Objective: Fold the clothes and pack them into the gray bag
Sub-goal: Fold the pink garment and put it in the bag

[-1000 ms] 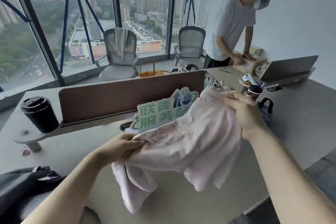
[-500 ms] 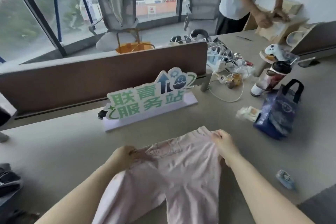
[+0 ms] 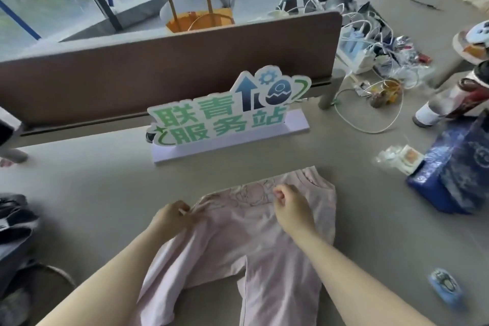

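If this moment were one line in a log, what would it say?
stage: laying flat | pink garment: on table | left hand: pinching top edge | right hand: curled on it | folded: no
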The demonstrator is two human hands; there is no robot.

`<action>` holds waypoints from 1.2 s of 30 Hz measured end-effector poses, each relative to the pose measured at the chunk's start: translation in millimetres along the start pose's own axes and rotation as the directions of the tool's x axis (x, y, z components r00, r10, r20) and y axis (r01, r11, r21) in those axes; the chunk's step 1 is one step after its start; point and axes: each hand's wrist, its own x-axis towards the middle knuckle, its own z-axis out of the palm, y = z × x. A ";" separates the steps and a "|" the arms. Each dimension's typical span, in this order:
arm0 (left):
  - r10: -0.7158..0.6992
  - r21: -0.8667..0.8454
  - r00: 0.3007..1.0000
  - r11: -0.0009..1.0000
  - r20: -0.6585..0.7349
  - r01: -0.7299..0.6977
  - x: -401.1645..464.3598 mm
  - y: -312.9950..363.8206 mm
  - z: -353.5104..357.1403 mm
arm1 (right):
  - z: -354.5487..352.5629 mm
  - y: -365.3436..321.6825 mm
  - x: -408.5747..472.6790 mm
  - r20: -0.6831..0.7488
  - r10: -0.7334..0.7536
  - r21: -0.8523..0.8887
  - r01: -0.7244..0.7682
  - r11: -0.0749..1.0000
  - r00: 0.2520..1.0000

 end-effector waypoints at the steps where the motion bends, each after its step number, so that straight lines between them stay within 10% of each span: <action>1: 0.008 -0.003 1.000 1.000 0.005 -0.008 -2.2 -3.5 0.5 | 12.5 -6.9 -6.6 0.068 -0.029 -0.008 0.029 1.000 0.997; 8: 0.015 -0.007 0.996 1.000 0.089 -0.014 -21.2 -52.6 -5.9 | 67.4 -22.2 -39.5 0.178 -0.045 -0.253 0.090 0.963 0.983; 14: 0.023 0.157 0.992 0.987 0.123 -0.042 -29.2 -108.7 -19.6 | 105.3 -54.5 -85.6 0.147 -0.050 -0.135 0.071 0.988 0.988; 22: 0.124 0.000 0.929 0.991 -0.349 -0.133 -28.4 -154.1 -73.8 | 165.8 -85.1 -142.0 0.125 0.083 -0.364 -0.032 0.931 0.989; 27: -0.005 0.070 0.993 0.997 -0.121 0.013 -24.4 -187.1 -73.8 | 181.7 -113.7 -168.2 0.125 -0.089 -0.273 0.120 0.955 0.988; 32: 0.070 -0.326 0.985 0.938 -0.158 -0.119 -25.8 -185.0 -79.4 | 202.2 -133.7 -178.5 0.390 -0.142 -0.447 0.322 0.835 0.910; 36: -0.051 -0.661 0.981 0.745 -0.189 -0.088 -25.8 -186.9 -92.7 | 209.4 -137.4 -172.6 0.324 -0.126 -0.616 0.310 0.724 0.938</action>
